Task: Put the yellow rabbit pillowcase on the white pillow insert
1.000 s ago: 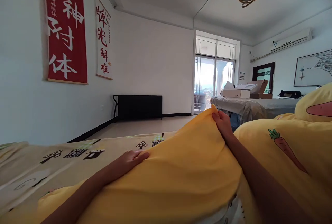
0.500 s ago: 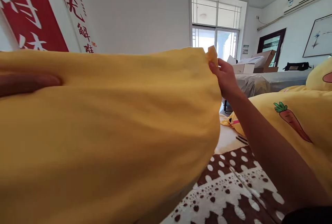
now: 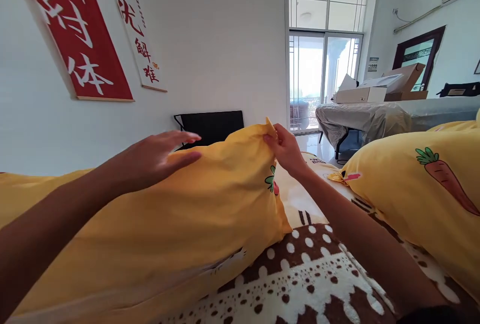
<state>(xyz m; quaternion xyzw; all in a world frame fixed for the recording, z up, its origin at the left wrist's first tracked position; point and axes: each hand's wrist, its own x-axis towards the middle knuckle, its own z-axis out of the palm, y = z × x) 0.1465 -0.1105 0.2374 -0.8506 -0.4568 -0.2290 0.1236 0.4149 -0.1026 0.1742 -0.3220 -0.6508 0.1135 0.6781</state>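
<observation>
A large yellow cloth cover [image 3: 161,229] hangs across the lower left and middle, with a strawberry-like print [image 3: 275,181] near its right side. My right hand [image 3: 287,150] pinches its upper right corner between thumb and fingers, and the tip sticks up above the grip. My left hand [image 3: 161,156] is at the upper edge, fingers stretched forward and thumb apart, holding nothing; I cannot tell whether it touches the cloth. Part of a paler inner side shows along the lower edge.
A brown and white dotted blanket [image 3: 300,274] lies underneath. To the right bulges a yellow fabric bundle with a carrot print [image 3: 390,159]. Farther back stand a plastic-covered table [image 3: 360,119] with boxes [image 3: 363,94] and a black panel [image 3: 213,126] by the wall.
The cloth's raised edge has come down, uncovering the wall and black panel. My left hand has moved right and no longer grips the cloth; my right hand, still pinching its corner, is lower and farther left.
</observation>
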